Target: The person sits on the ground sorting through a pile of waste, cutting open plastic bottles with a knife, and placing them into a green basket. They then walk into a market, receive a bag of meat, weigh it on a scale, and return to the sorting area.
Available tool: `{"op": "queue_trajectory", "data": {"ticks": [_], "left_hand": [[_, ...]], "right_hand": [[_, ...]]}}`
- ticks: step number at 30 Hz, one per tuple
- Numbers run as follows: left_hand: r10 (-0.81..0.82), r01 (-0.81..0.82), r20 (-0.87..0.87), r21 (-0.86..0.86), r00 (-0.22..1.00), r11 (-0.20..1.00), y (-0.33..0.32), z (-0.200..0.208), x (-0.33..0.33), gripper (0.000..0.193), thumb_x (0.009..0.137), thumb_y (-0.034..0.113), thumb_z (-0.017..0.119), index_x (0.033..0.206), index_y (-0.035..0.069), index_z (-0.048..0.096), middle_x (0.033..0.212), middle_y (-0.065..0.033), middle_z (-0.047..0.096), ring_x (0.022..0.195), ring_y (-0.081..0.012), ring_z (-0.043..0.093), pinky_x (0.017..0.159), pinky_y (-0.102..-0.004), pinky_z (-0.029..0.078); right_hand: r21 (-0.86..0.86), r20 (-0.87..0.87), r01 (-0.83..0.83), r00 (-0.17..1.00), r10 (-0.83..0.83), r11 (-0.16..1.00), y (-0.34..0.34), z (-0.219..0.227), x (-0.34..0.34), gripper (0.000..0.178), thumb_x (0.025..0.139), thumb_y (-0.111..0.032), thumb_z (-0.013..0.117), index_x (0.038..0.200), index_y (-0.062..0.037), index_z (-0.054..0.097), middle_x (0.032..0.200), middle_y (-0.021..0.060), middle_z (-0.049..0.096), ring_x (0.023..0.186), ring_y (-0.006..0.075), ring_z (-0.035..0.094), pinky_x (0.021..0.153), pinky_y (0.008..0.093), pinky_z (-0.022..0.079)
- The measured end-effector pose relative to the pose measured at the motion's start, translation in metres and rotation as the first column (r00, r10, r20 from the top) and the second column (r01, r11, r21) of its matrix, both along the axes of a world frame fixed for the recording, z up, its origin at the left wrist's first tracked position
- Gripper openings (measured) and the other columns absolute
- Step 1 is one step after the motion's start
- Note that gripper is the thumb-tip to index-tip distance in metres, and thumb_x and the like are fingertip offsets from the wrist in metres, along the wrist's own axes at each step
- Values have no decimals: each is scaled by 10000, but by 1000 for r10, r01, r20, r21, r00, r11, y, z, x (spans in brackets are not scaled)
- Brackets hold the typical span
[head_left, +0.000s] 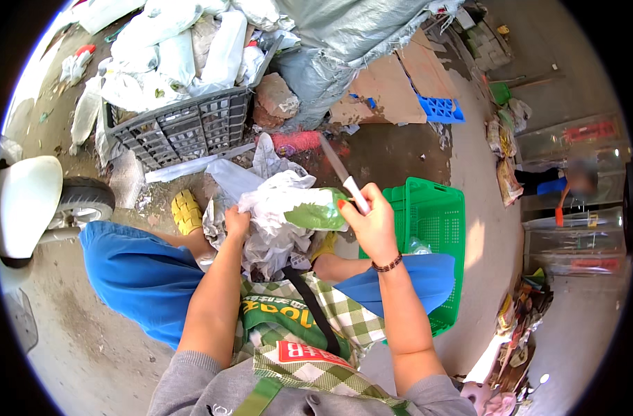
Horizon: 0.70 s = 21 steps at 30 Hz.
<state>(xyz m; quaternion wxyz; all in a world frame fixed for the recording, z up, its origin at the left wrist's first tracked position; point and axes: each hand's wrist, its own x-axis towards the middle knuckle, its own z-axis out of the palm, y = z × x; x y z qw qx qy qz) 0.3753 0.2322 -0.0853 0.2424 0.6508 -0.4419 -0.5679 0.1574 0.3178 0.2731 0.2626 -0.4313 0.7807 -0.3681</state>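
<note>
The basket (pixel 434 225) is green, knife handle (pixel 357 195) white, apron (pixel 356 320) green-and-white checked

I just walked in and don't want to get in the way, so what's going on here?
A person is handling crumpled white plastic between their legs. The left hand grips its left edge. The right hand holds a knife, blade pointing away from the body, with a green-patterned piece of plastic reaching its fingertips. Beyond, a black crate is heaped with whitish bags, and a green basket stands by the right leg.
</note>
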Motion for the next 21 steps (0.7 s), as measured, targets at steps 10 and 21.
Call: {"op": "queue_trajectory", "data": {"ticks": [10, 21], "left_hand": [[665, 402, -704, 700, 249, 591, 71, 213, -68, 890, 940, 686, 487, 1507, 42, 251, 1432, -242, 462, 1237, -411, 552, 1015, -604, 465], [819, 267, -558, 815, 129, 514, 60, 165, -56, 419, 980, 453, 536, 1142, 72, 602, 1095, -186, 654, 1011, -352, 649, 954, -554, 512]], "right_hand": [[62, -350, -47, 934, 66, 997, -7, -64, 49, 347, 837, -307, 737, 941, -83, 493, 719, 181, 667, 684, 431, 663, 589, 525, 492], [-88, -302, -57, 953, 28, 994, 38, -105, 93, 327, 816, -173, 773, 902, -47, 485, 697, 137, 635, 606, 283, 661, 560, 398, 507]]}}
